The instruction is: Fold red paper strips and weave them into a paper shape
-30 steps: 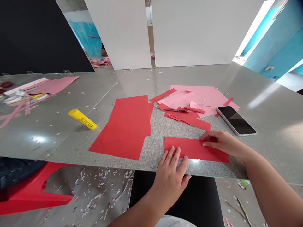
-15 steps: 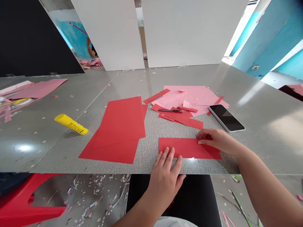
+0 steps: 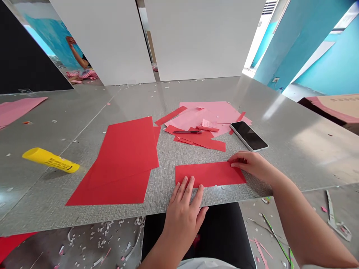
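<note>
A red paper rectangle (image 3: 207, 172) lies lengthwise near the front edge of the table. My left hand (image 3: 185, 203) rests on its lower left part, fingers stretched out and a little spread. At the upper right corner my right hand (image 3: 249, 166) pinches the paper between thumb and fingers; the fold of the fingers partly hides that corner. Larger red paper sheets (image 3: 130, 149) overlap to the left of it. Just beyond are red paper strips (image 3: 209, 144) with a dark pen (image 3: 187, 131) on top.
Pink paper sheets (image 3: 215, 108) lie behind the strips, and a phone (image 3: 249, 136) lies right of them. A yellow glue bottle (image 3: 52, 160) lies at the left. White boards (image 3: 204, 41) stand along the back. Paper scraps litter the floor (image 3: 92, 243). Another person's arm (image 3: 77, 52) shows far left.
The view has turned to the right. My right hand has slid rightward along the paper's upper edge to its corner. My left hand stays flat on the paper.
</note>
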`<state>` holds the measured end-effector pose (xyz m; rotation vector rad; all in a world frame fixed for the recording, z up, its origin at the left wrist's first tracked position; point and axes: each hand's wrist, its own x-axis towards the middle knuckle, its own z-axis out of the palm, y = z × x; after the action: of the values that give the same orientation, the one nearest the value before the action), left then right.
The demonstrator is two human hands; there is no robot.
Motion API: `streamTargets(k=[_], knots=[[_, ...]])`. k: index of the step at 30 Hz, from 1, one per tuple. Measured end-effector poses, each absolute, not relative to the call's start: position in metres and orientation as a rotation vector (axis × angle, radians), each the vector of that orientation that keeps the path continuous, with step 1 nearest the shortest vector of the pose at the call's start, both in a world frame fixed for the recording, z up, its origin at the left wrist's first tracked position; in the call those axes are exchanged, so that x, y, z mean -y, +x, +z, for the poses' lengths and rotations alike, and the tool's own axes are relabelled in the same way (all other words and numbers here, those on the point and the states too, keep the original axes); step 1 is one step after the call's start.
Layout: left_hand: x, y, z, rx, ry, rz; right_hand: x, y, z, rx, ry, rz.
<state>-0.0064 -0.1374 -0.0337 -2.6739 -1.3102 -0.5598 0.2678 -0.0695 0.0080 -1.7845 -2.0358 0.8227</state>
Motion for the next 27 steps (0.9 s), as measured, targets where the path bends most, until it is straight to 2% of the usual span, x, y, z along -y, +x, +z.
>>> streamTargets(k=[14, 22, 27], knots=[[0.139, -0.006, -0.034, 1.357, -2.683, -0.588, 0.071, 0.271, 0.003, 2.021, -1.783, 0.795], [0.143, -0.009, -0.035, 1.364, -2.731, -0.468, 0.071, 0.278, -0.009, 1.910, -1.873, 0.732], [0.146, -0.012, -0.038, 1.329, -2.744, -0.420, 0.067, 0.282, -0.009, 1.759, -1.795, 0.823]])
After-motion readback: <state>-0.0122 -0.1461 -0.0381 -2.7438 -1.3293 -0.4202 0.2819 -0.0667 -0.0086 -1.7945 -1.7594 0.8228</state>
